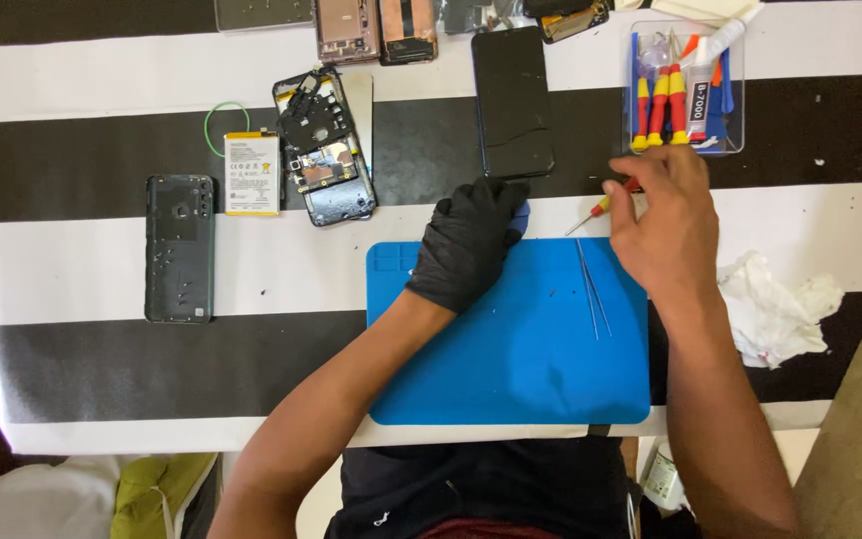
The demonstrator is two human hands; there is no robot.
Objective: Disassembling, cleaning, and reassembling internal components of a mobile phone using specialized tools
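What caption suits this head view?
Gloved left hand rests on blue mat; right hand holds small screwdriver.

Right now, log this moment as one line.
left hand: gloved, on blue mat | right hand: holds screwdriver | tweezers: on mat

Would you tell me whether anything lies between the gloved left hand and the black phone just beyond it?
Nothing visible does. The left hand rests at the blue mat's top edge, fingertips almost at the black phone's near end, with only striped tablecloth between.
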